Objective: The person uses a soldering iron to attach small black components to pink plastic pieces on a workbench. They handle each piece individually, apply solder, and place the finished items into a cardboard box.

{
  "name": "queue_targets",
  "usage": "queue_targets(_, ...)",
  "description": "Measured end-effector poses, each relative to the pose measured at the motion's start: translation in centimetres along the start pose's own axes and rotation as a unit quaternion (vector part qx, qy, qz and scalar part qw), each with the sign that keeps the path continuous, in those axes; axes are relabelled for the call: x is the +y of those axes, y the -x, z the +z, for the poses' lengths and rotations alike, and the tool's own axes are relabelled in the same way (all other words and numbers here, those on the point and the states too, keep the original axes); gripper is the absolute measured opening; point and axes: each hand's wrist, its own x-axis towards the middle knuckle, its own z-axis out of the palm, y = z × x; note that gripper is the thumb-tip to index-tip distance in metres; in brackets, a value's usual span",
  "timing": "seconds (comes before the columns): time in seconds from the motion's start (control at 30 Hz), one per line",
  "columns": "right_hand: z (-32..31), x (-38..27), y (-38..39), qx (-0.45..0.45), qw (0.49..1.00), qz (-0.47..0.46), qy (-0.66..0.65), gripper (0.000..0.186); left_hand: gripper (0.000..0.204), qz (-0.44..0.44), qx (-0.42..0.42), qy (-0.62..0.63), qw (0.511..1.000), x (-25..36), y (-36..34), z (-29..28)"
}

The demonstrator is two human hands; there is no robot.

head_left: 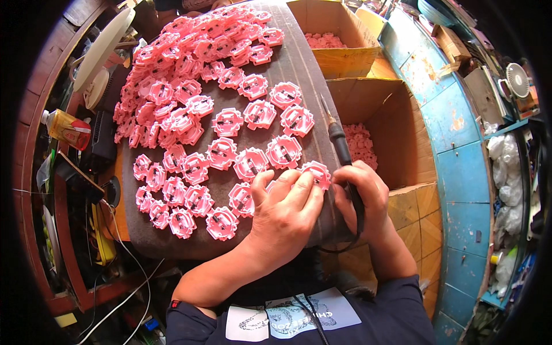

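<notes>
My left hand rests over pink plastic parts near the right edge of the dark mat, its curled fingers on one pink part, partly hidden under them. My right hand is closed round the soldering iron by the handle's lower end, with the metal tip pointing away from me and the cord hanging down. Rows of similar pink parts, each with small dark pieces in the middle, lie face up on the mat, and a heap of several more covers its far left.
Two cardboard boxes holding pink parts stand right of the mat. Beyond them runs a worn blue cabinet, then shelves with bags and a small fan. At left are a bottle, loose cables and a round white lamp.
</notes>
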Motion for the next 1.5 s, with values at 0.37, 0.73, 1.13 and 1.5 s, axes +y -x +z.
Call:
queue_targets(0.37, 0.2, -1.3, 3.2, 0.027, 0.999, -0.020, 0.029, 0.048, 0.022, 0.050, -0.025, 0.097, 0.994, -0.6, 0.4, -0.4)
queue_targets(0.73, 0.4, -1.6, 4.0, 0.038, 0.995, -0.061, 0.071, 0.047, 0.032, 0.036, 0.015, 0.069, 0.997, 0.1, 0.6, -1.0)
queue_targets(1.13, 1.0, -2.2, 4.4, 0.061, 0.998, -0.016, -0.007, 0.038, 0.035, -0.095, 0.040, 0.282, 0.954, 2.8, 1.5, 1.1)
queue_targets(1.5, 1.4, -2.2, 5.4, 0.123, 0.992, 0.020, -0.002, 0.038, 0.022, -0.122, 0.044, 0.322, 0.938, 2.0, 1.0, 1.3)
